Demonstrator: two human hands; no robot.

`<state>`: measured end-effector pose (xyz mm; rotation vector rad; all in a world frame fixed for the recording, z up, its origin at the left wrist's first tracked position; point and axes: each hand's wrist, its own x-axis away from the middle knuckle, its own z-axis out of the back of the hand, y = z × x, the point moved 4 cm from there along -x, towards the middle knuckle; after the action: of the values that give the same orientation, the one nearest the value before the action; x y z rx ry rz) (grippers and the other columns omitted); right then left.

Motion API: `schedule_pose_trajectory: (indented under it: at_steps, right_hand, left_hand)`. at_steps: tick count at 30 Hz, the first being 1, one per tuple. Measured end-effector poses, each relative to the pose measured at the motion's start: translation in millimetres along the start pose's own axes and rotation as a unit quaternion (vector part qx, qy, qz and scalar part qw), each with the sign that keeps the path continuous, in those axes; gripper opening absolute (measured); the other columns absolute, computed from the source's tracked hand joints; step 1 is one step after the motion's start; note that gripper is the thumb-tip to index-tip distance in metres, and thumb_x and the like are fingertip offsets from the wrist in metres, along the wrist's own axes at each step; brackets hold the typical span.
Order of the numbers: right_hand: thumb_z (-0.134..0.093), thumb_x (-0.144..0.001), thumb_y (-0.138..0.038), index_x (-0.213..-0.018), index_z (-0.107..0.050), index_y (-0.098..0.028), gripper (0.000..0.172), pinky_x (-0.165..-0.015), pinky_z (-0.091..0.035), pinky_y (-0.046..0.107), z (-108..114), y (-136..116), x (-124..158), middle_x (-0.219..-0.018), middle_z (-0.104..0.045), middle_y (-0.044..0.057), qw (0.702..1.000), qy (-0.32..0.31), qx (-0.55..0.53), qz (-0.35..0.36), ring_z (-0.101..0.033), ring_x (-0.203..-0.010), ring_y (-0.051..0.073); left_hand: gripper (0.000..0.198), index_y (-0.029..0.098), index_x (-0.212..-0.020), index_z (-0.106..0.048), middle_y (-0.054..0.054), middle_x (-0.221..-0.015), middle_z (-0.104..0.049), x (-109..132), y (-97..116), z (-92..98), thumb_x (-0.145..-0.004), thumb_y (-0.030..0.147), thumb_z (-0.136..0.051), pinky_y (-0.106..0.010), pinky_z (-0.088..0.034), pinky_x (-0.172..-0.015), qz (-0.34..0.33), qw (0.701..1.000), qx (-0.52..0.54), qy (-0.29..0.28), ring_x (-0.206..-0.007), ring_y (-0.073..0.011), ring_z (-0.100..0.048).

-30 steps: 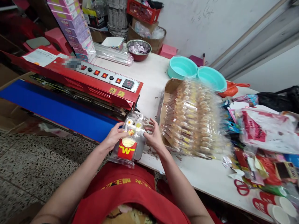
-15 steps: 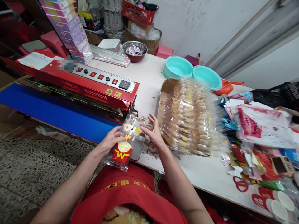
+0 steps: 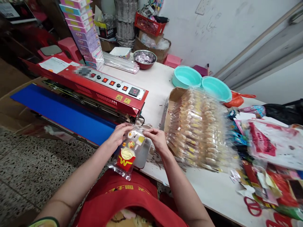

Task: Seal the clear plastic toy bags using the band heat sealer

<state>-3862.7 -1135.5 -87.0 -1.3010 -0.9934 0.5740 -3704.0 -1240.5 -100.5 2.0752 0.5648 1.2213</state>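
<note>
Between my hands is a clear plastic bag with small food-shaped pieces in it, among them a red fries carton marked with a yellow W, a fried egg and a yellow ice pop. My left hand pinches the bag's upper left edge. At its upper right corner, my right hand grips the bag between thumb and fingers. The bag hangs tilted over the table's front edge, beside a grey metal plate. Just beyond my left hand stands a red sealing machine with a blue belt.
Right of my hands, a cardboard box holds several rows of filled clear bags. Two turquoise basins stand behind it. Red scissors and mixed packaging lie at the right. Stacked boxes rise behind the machine.
My right hand, open beside the bag before, has closed on its upper right corner. My left hand has shifted up to the bag's top edge. The view has turned slightly left.
</note>
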Motion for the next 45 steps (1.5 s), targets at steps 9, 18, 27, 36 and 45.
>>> schedule_pose_trajectory:
  at_steps: [9,18,27,36,45]
  right_hand:
    - [-0.088,-0.048,-0.036,-0.064,-0.074,-0.018,0.028,-0.067,-0.050,0.031,-5.3,18.3,-8.4,-0.076,-0.075,0.005,0.998,0.047,-0.003,-0.029,-0.065,-0.068,0.017]
    - [-0.088,-0.037,-0.035,-0.067,-0.071,-0.016,0.038,-0.052,-0.045,0.026,-11.2,33.0,-35.7,-0.061,-0.069,0.001,0.992,0.087,-0.049,-0.080,-0.057,-0.052,0.013]
    - [-0.087,-0.037,-0.033,-0.071,-0.064,-0.017,0.044,-0.055,-0.050,0.029,-31.8,33.8,-62.4,-0.060,-0.067,0.000,0.988,0.087,-0.094,-0.089,-0.061,-0.055,0.016]
    - [-0.068,-0.074,-0.052,-0.074,-0.065,-0.019,0.033,-0.079,-0.051,0.035,-27.0,16.0,-20.6,-0.091,-0.071,0.008,0.983,0.116,0.078,0.116,-0.064,-0.088,0.022]
    - [-0.052,-0.087,-0.058,-0.090,-0.069,-0.021,0.041,-0.087,-0.052,0.039,13.4,19.6,46.4,-0.114,-0.070,0.012,0.972,0.172,0.113,0.110,-0.064,-0.107,0.027]
  left_hand:
    - [0.011,0.012,-0.072,-0.064,-0.010,-0.074,-0.072,-16.5,-3.1,9.5,-0.063,0.014,-0.070,-0.024,-0.049,-0.046,0.027,0.996,0.031,0.077,-0.057,-0.0166,-0.065]
    - [0.022,0.011,-0.080,-0.064,-0.008,-0.070,-0.071,-29.0,-0.2,14.7,-0.062,0.014,-0.076,-0.021,-0.047,-0.044,-0.001,0.995,0.029,0.094,-0.051,-0.0131,-0.062]
    - [0.052,0.014,-0.095,-0.057,-0.010,-0.076,-0.073,-26.5,5.9,40.0,-0.050,0.013,-0.083,-0.027,-0.053,-0.054,-0.054,0.993,0.009,0.105,-0.062,-0.0213,-0.069]
    - [0.045,0.018,-0.094,-0.055,-0.005,-0.081,-0.066,-22.8,45.8,101.6,-0.055,0.020,-0.077,-0.038,-0.052,-0.079,-0.182,0.941,-0.047,0.280,-0.082,-0.0238,-0.067]
    - [0.043,0.021,-0.127,-0.050,-0.016,-0.130,-0.057,49.5,19.0,24.1,-0.088,0.038,-0.053,-0.049,-0.035,-0.110,-0.531,0.721,-0.398,0.200,-0.129,-0.0306,-0.047]
